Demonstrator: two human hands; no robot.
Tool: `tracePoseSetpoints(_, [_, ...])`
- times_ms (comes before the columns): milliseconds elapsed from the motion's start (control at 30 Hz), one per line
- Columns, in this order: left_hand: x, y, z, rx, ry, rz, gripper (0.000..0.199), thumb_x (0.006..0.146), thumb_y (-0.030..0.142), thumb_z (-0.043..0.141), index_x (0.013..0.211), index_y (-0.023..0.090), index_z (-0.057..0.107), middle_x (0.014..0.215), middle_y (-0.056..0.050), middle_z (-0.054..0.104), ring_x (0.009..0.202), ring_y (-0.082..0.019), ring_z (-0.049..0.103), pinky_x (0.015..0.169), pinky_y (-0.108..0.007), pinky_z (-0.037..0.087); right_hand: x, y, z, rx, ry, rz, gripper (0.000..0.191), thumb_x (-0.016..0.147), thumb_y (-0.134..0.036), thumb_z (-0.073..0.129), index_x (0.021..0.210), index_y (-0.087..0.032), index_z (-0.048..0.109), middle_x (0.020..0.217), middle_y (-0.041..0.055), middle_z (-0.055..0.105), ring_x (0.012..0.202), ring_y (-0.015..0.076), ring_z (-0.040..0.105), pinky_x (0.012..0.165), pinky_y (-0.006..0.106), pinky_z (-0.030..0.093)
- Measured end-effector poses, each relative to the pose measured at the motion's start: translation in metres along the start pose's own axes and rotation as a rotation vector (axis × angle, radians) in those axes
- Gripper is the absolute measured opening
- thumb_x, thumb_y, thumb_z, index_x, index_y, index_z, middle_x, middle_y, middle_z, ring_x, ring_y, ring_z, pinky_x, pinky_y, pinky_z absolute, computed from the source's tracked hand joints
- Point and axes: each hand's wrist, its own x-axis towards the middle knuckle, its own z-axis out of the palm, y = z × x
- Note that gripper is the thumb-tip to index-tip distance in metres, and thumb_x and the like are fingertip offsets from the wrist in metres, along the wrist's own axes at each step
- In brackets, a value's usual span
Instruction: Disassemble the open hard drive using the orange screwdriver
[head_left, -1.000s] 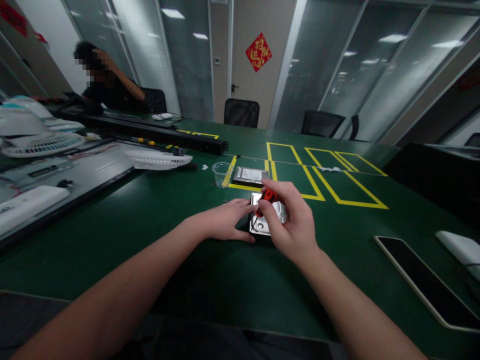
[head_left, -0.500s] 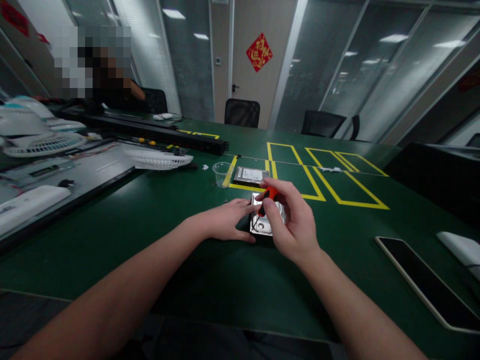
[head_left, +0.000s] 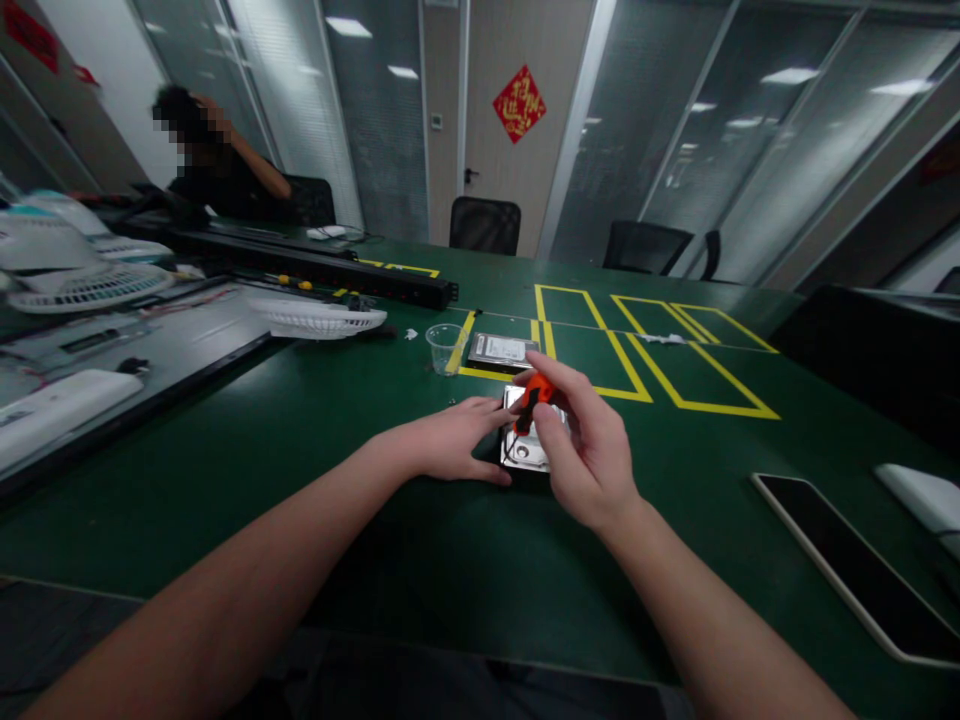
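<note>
A silver hard drive (head_left: pixel 523 455) lies flat on the green table in front of me. My left hand (head_left: pixel 461 440) grips its left side, with the thumb at the near corner and the fingers over the upper left. In my right hand (head_left: pixel 592 440) is a screwdriver (head_left: pixel 535 400) with an orange and black handle, pinched between thumb and fingers. The screwdriver leans, its thin shaft pointing down to the near left corner of the drive. My right hand hides the right part of the drive. Just beyond lies a second hard drive (head_left: pixel 501 349) with a white label.
A clear plastic cup (head_left: pixel 445 350) stands left of the second drive. Yellow tape outlines (head_left: pixel 705 408) mark the table. A phone (head_left: pixel 847 560) lies at the right. Fan parts (head_left: pixel 319 318) and a long black bar (head_left: pixel 360 275) lie at the left. A person (head_left: pixel 232 180) sits far left.
My right thumb and fingers have shifted slightly on the screwdriver handle, so more of it shows. My left hand and the hard drive have stayed put.
</note>
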Motion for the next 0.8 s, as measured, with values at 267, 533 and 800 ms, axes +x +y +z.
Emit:
tracePoseSetpoints(267, [0.0002,-0.0023,0.0015,0.010,0.032,0.004,0.098,0.100,0.070,0.104,0.181,0.027,0.069,0.188,-0.021,0.070,0.182,-0.051,0.059,0.150,-0.066,0.052,-0.0012,0.0056,0.0061,-0.057,0.102,0.031,0.035,0.122,-0.029,0.081,0.157,-0.031,0.077,0.137,0.0119,0.092,0.117,0.0318,0.093,0.102,0.052,0.082])
tracePoseSetpoints(533, [0.0002,0.0024,-0.0001,0.002,0.017,-0.032,0.096,0.098,0.064,0.106,0.179,0.026,0.072,0.186,-0.020,0.071,0.181,-0.052,0.061,0.152,-0.065,0.051,-0.0009,0.0055,0.0055,-0.028,0.064,-0.002,0.050,0.123,-0.025,0.079,0.171,-0.034,0.075,0.147,0.0120,0.093,0.125,0.0320,0.094,0.115,0.055,0.082])
tracePoseSetpoints(800, [0.0015,0.0046,-0.0023,0.016,-0.001,-0.027,0.094,0.098,0.066,0.108,0.177,0.028,0.074,0.186,-0.019,0.071,0.183,-0.052,0.058,0.155,-0.065,0.048,0.0012,0.0003,-0.0017,0.022,0.012,0.000,0.061,0.129,-0.024,0.056,0.186,-0.037,0.072,0.156,0.0111,0.093,0.133,0.0325,0.093,0.122,0.060,0.081])
